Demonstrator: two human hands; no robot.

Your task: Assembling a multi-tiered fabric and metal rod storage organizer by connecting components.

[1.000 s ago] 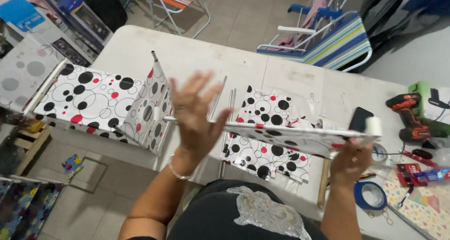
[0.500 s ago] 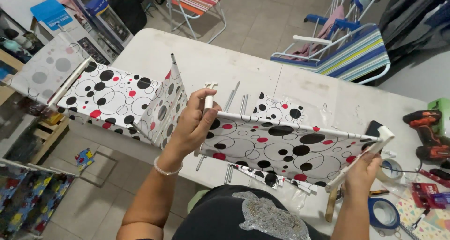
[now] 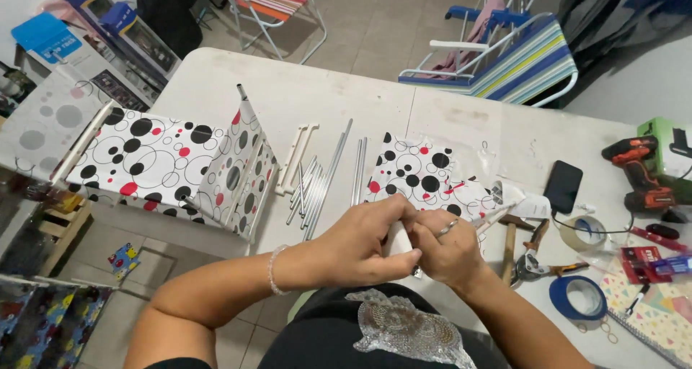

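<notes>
White table [image 3: 303, 88] with folding chairs on the floor behind it.
Both hands meet at the near edge: left hand [image 3: 364, 243] and right hand [image 3: 448, 250] close together on a white connector [image 3: 398, 241], just before the dotted fabric [image 3: 422, 174]; metal rods [image 3: 324, 178] lie to the left.

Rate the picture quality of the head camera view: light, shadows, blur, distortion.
Head view: light is even and soft, with only faint shadows under the metal rods on the white table; the left hand and right hand look sharp, without motion smear; the wide lens bends the table's edges outward; the polka-dot fabric reads clearly; no strong glare anywhere.
</notes>
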